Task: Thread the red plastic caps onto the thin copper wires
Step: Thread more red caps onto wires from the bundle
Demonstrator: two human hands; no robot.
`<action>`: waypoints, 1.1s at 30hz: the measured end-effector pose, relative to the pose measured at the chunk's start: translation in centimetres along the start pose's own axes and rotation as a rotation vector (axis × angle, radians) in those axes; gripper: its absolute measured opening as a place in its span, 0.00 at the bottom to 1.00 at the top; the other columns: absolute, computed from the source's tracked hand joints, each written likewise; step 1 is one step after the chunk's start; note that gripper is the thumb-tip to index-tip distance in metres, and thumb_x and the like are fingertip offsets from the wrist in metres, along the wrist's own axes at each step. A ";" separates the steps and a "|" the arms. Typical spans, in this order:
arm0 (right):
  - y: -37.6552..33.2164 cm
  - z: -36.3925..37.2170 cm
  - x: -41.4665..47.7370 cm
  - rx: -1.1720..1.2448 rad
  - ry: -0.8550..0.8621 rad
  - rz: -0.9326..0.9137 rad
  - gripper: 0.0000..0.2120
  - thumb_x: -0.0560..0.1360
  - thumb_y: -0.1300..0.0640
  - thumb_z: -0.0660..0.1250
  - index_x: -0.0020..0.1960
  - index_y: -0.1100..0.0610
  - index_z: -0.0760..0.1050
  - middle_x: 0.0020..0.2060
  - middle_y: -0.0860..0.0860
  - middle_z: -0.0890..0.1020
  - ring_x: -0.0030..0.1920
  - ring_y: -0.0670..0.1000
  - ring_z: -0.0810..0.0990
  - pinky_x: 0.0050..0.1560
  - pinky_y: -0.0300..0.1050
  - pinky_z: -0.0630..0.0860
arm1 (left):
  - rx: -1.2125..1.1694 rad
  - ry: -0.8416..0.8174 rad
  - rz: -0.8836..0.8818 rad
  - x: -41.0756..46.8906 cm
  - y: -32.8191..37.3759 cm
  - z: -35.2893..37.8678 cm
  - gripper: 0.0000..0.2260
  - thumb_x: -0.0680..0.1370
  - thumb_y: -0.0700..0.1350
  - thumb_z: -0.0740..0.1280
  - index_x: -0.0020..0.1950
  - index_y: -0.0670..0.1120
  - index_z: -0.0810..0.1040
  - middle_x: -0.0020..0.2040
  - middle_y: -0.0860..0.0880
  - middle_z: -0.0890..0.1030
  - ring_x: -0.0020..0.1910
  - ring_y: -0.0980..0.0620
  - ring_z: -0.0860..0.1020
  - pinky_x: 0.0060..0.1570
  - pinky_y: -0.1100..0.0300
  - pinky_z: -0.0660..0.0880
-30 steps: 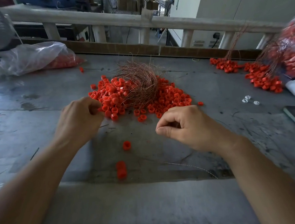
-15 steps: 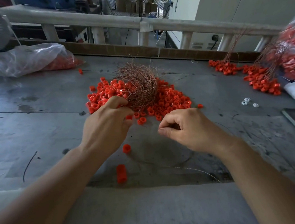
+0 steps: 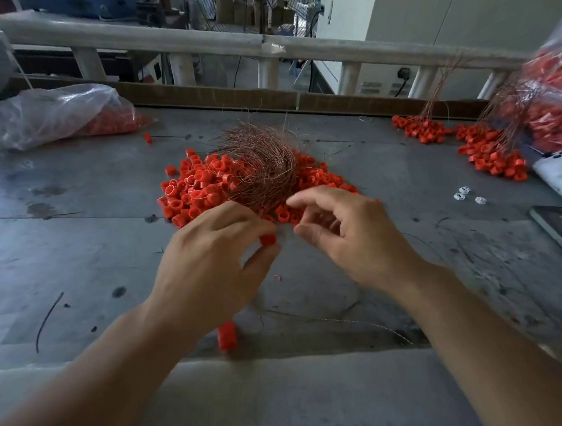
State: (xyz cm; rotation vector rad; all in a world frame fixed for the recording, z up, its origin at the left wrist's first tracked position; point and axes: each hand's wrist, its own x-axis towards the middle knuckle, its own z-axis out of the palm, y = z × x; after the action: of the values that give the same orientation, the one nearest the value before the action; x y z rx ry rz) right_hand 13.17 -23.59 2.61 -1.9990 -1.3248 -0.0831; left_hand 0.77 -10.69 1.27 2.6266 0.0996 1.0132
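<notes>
One red cap (image 3: 268, 240) is pinched between the thumb and forefinger of the left hand (image 3: 210, 268), just in front of the copper wire bundle (image 3: 262, 167). The right hand (image 3: 349, 237) is released, its fingers loosely curled and nothing grasped, with the forefinger close to the bundle's near edge. The bundle is surrounded by the pile of red caps (image 3: 197, 189).

L hand (image 3: 209, 255) pinches red cap (image 3: 268, 240), R hand (image 3: 355, 237) loose

Left hand (image 3: 209, 262) moved in from cap pile (image 3: 197, 189) edge, now pinches one red cap (image 3: 268, 239). Right hand (image 3: 349, 237) uncurled, fingers spread beside it.
</notes>
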 end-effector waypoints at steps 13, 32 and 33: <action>2.3 2.0 2.5 -0.224 -0.002 0.106 0.18 0.74 0.60 0.67 0.63 0.59 0.73 0.69 0.50 0.65 0.67 0.48 0.65 0.62 0.31 0.55 | -0.022 -0.101 -0.074 0.4 -0.7 1.0 0.07 0.69 0.44 0.70 0.44 0.44 0.83 0.44 0.49 0.80 0.39 0.50 0.79 0.36 0.57 0.75; 1.7 2.1 2.6 -0.076 0.215 -0.078 0.06 0.68 0.64 0.71 0.44 0.64 0.81 0.44 0.57 0.81 0.46 0.50 0.78 0.51 0.33 0.68 | -0.074 -0.118 -0.083 0.3 -1.1 1.0 0.06 0.70 0.42 0.72 0.46 0.44 0.83 0.46 0.50 0.81 0.40 0.53 0.77 0.38 0.57 0.77; 1.8 2.2 2.7 -0.097 0.206 -0.051 0.07 0.68 0.64 0.71 0.46 0.64 0.81 0.47 0.57 0.81 0.48 0.51 0.78 0.52 0.32 0.66 | -0.078 -0.121 -0.091 0.3 -1.1 1.0 0.06 0.70 0.41 0.73 0.46 0.45 0.83 0.46 0.50 0.81 0.40 0.53 0.77 0.38 0.56 0.77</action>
State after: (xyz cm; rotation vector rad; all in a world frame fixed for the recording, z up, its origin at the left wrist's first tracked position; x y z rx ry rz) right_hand 15.25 -20.58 1.20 -1.9769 -1.2599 -0.3741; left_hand 1.65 -9.88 0.41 2.5801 0.1463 0.8101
